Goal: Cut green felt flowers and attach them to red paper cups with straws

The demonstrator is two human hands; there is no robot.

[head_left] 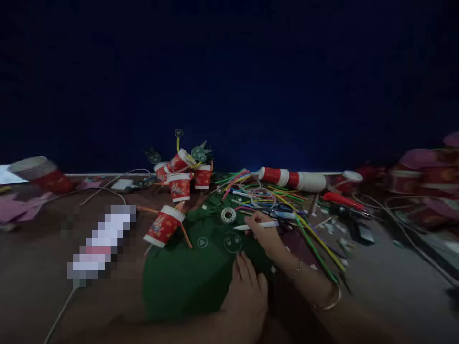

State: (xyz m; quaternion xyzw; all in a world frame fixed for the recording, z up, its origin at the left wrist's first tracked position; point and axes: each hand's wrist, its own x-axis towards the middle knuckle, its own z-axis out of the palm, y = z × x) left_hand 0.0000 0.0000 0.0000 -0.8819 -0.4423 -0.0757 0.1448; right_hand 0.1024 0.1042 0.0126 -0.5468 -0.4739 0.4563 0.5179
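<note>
A white marker pen (268, 224) is pinched in my right hand (264, 238), its tip pointing left just above a round face drawing (233, 243) on dark green paper (172, 282). My left hand (247, 282) lies flat on the same paper, fingertips close below the drawing and nothing seen in its grasp. A smaller circle with a triangle in it (202, 242) is drawn to the left. Just beyond the face drawing is a white roll of tape (228, 216).
Red patterned paper cups (179, 186) with orange pipe cleaners stand and lean at the left. Several coloured pipe cleaners (311, 231) spread across the right, before a lying stack of cups (297, 179). A cable (60, 313) runs along the left; pink paper (21, 208) lies beyond it.
</note>
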